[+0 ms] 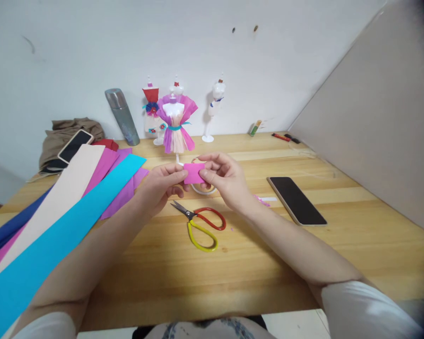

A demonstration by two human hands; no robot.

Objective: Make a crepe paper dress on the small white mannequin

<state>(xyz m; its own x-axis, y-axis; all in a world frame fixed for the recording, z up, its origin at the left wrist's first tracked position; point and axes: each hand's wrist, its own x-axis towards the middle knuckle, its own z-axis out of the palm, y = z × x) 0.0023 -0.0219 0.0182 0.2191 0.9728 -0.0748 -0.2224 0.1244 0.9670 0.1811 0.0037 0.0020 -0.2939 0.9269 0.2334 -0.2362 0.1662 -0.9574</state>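
Hands: two, both raised just above the wooden table (304, 263). The left hand (160, 184) pinches the left edge of one small pink paper piece (193, 173) between thumb and fingers; the right hand (223, 179) pinches its right edge the same way. The piece hangs between the two hands, above the table's middle and in front of one roll of white tape (203, 189), which is partly hidden behind it.

Scissors (201, 223): one pair, one red loop and one yellow loop, blades closed, lying flat on the table just below the hands and touching neither.

Paper strips (56, 221): a fan of long strips at the left, in about five colours: dark blue, cream, pink, purple and cyan, the cyan one on top.

Phones: two. One dark phone (297, 200) lies face up to the right of the hands; a second phone (75, 145) rests on a brown cloth (69, 132) at the far left.

Mannequin stands: three at the back by the wall. One wears a red top (151, 110), one a purple paper dress (175, 122), and one is almost bare (215, 110).

Flask (122, 115): one, grey metal, beside the mannequins.
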